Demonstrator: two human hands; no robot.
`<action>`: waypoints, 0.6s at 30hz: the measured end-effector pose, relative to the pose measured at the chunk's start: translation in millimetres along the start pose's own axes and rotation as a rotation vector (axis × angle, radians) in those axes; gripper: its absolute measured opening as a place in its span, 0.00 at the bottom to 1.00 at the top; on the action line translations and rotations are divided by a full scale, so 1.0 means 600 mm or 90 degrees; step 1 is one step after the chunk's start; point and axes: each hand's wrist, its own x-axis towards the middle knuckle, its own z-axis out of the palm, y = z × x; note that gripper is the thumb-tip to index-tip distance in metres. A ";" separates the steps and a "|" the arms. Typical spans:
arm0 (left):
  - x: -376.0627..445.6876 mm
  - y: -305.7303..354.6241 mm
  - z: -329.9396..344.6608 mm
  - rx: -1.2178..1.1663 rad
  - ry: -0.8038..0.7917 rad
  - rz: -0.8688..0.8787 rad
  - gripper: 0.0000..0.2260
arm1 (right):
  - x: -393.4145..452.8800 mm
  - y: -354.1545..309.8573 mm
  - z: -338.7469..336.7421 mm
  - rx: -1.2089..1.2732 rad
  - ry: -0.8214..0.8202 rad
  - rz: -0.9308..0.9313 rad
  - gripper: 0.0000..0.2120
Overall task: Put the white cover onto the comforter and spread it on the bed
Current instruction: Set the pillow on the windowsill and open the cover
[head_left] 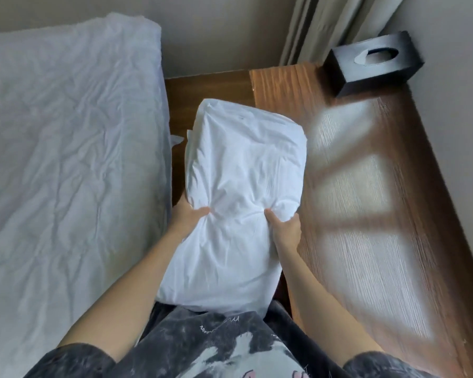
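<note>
A folded white bundle of bedding [238, 165], thick and rectangular, is held in the air in front of me, between the bed and a wooden ledge. My left hand [187, 216] grips its left side, thumb pressed into the top. My right hand [283, 227] grips its right side the same way. I cannot tell whether the bundle is the cover or the comforter. The bed [66, 165] fills the left, covered by a wrinkled white sheet.
A long wooden ledge [366, 186] runs along the right wall, sunlit in patches. A black tissue box [374, 62] sits at its far end beside beige curtains [328, 25]. A narrow gap of dark wood floor [202, 88] separates bed and ledge.
</note>
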 end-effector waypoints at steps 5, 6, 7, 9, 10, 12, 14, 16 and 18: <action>-0.019 -0.051 -0.111 -0.034 0.155 -0.036 0.39 | -0.035 -0.058 0.111 -0.058 -0.107 -0.074 0.29; -0.024 -0.062 -0.133 -0.028 0.185 -0.042 0.38 | -0.044 -0.070 0.137 -0.076 -0.129 -0.089 0.27; -0.029 -0.074 -0.155 -0.025 0.212 -0.057 0.36 | -0.053 -0.082 0.165 -0.095 -0.148 -0.107 0.26; -0.034 -0.101 -0.196 -0.031 0.254 -0.091 0.33 | -0.071 -0.106 0.223 -0.131 -0.179 -0.151 0.24; -0.037 -0.114 -0.216 -0.042 0.270 -0.105 0.32 | -0.082 -0.119 0.252 -0.148 -0.197 -0.174 0.22; -0.032 -0.145 -0.255 -0.071 0.298 -0.126 0.31 | -0.104 -0.150 0.311 -0.181 -0.234 -0.226 0.18; -0.022 -0.165 -0.299 -0.106 0.323 -0.149 0.30 | -0.130 -0.181 0.368 -0.216 -0.258 -0.272 0.16; -0.005 -0.179 -0.347 -0.134 0.349 -0.151 0.30 | -0.155 -0.211 0.428 -0.226 -0.280 -0.298 0.18; 0.011 -0.191 -0.397 -0.151 0.377 -0.146 0.31 | -0.179 -0.234 0.488 -0.236 -0.293 -0.314 0.20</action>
